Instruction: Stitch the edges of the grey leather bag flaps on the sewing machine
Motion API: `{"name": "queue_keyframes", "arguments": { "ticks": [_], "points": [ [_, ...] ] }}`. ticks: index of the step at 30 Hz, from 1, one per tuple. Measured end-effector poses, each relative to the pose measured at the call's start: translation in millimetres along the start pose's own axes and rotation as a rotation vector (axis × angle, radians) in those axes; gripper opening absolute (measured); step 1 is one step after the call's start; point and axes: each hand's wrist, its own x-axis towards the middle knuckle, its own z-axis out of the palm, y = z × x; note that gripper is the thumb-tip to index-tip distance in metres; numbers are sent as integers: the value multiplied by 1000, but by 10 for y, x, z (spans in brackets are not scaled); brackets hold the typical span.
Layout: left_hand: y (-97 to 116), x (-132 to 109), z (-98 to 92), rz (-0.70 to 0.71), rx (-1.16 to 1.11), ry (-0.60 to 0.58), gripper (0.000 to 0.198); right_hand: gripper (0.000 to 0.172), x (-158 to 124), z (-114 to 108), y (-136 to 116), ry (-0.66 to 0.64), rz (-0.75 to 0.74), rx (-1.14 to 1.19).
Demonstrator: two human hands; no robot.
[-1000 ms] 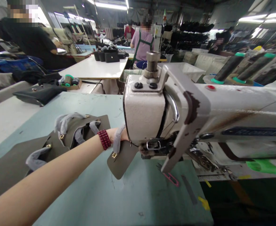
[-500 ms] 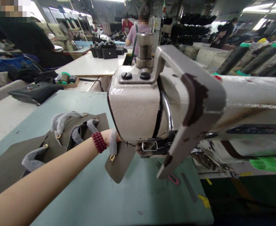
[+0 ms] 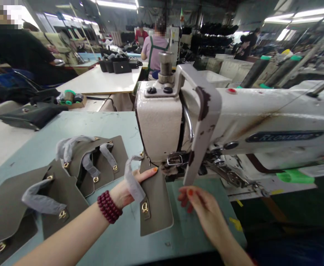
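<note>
My left hand pinches the edge of a grey leather bag panel, thumb stretched over its top; the other fingers are largely hidden. A handle wrapped in white film arches over this hand, fastened to the panel by a gold buckle. The panel's upper end lies under the white sewing machine head. My right hand hovers to the right of the panel, just below the tip of the machine's grey bent bar. Its fingers are loosely bent and slightly apart, holding nothing visible.
More grey bag pieces with wrapped handles overlap on the green tabletop at left. A black bag and thread spools lie behind them. Yellow tape marks the table's right edge. Co-workers are at benches beyond.
My right hand has come into view beneath the bar. My left hand now shows its thumb on the panel, which sits lower and further right. The camera view has shifted.
</note>
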Motion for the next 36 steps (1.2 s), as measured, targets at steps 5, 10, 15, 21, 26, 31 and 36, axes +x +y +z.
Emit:
{"name": "queue_keyframes", "arguments": {
  "ticks": [5,10,15,21,26,31,36],
  "points": [
    [69,25,5,2,85,-82,32,45,161,437,67,-127,179,271],
    [117,49,-1,39,126,-87,34,42,199,505,62,-95,170,254],
    [113,55,4,73,134,-104,33,42,251,462,111,-59,73,68],
    [133,81,20,74,91,-102,27,43,300,493,81,-29,-12,-30],
    [149,123,-7,59,20,-101,26,43,334,513,105,7,-30,-58],
    [205,122,34,81,26,-73,9,38,370,547,100,38,-47,-57],
    [235,111,78,117,85,-59,8,36,361,535,54,70,-22,-28]
  ]
}}
